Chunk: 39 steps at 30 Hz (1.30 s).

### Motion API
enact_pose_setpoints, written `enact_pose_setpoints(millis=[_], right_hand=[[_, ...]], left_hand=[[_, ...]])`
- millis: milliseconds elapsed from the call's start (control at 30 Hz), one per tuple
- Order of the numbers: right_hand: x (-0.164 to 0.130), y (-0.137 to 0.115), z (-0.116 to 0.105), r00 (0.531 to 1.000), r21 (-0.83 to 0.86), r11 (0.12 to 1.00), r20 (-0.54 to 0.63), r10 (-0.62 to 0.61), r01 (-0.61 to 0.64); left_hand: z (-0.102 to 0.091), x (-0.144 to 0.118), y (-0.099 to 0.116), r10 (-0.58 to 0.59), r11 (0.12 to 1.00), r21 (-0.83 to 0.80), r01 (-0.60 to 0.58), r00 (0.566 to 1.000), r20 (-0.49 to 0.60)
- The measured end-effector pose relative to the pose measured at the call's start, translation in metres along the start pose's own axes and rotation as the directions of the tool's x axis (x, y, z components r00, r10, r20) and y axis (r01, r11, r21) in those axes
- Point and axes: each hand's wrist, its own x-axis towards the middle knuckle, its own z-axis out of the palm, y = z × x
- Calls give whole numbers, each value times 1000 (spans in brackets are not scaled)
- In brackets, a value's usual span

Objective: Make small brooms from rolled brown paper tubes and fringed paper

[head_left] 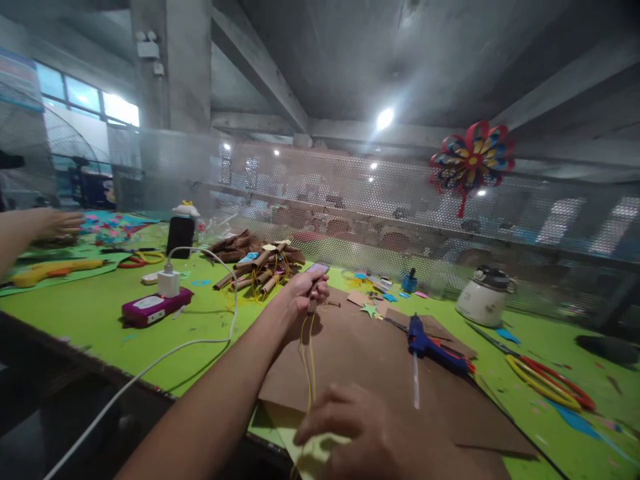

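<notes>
Stretching a yellow cord [309, 360] between both hands, the person works over a brown cardboard sheet [370, 373] on the green table [100, 313]. The left hand [305, 293] is clenched around a small brown stick [312, 305] at the cord's far end; the right hand [357, 427], nearer the body, pinches the cord's near end. Just right of the hands lies a blue glue gun [433, 347], and farther right, scissors [547, 380]. Beyond the left hand sits a pile of brown rolls [255, 263]. Another person's hand [57, 223] rests at the far left.
</notes>
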Motion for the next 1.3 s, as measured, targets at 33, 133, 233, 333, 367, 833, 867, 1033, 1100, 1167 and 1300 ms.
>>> enact_pose_setpoints(millis=[33,133,233,333,367,833,867,1033,1100,1167,1300], right_hand=[[-2,-8,-19,1000,3,1000,25,-8,8],[-7,-19,-79,899,-62,938,-311,307,-342],[-8,5,-111,680,49,881,-615,398,-471],[-10,47,-103,763,273,856,-389,516,-440],[-12,58,-96,785,353,813,-263,560,-462],[-68,100,-101,623,294,596,-4,782,-747],[-69,102,-100,612,290,589,-15,791,-754],[-71,98,-111,558,410,557,-131,820,-722],[-76,97,-119,505,394,530,-173,845,-751],[-84,99,-127,431,368,493,-241,869,-788],[-103,111,-138,301,373,451,-395,868,-811]], left_hand=[[4,-4,0,-17,999,38,15,999,37],[17,-17,-5,-82,953,302,6,967,240],[28,-27,-15,-163,808,570,-149,873,459],[35,-33,-23,-279,714,668,-207,792,543],[36,-34,-25,-327,687,699,-199,775,541],[42,-24,-41,-369,440,859,-263,819,440],[42,-23,-43,-358,437,858,-270,823,442],[36,-14,-43,-207,343,888,-307,897,390],[32,-11,-41,-119,305,897,-321,921,370],[28,-8,-37,-52,256,906,-337,931,361],[21,-3,-27,-7,78,920,-384,923,385]])
